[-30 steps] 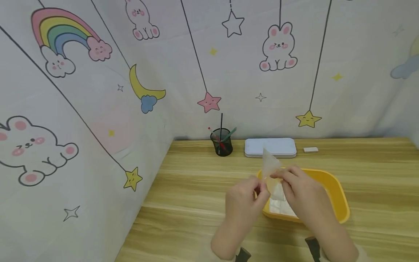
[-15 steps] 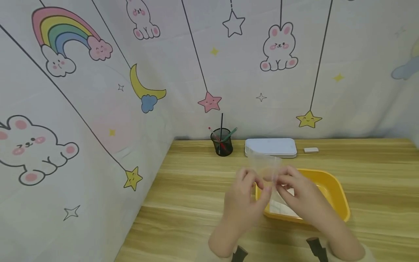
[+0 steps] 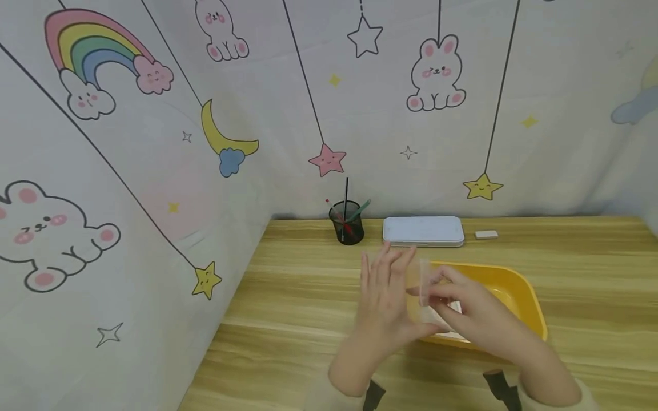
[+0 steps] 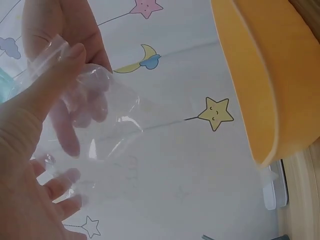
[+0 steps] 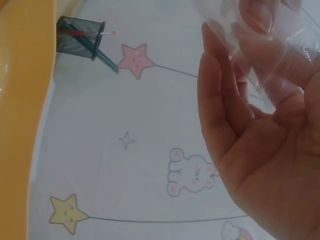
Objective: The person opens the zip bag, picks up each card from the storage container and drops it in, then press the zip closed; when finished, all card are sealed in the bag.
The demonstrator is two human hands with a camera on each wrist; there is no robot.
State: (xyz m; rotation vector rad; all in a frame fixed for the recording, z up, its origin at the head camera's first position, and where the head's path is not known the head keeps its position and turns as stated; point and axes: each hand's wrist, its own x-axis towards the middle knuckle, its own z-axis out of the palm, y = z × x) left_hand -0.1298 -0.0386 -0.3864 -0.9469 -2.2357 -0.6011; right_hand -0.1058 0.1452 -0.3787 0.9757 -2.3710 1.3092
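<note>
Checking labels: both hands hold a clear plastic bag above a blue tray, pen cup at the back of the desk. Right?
Not quite: the tray is yellow, not blue, as the head view shows. The rest holds: the left hand and right hand have the clear plastic bag between them above the tray, and the pen cup stands at the back of the desk.

black pen cup (image 3: pixel 346 222), pale blue case (image 3: pixel 423 231), white eraser (image 3: pixel 485 234)
</note>
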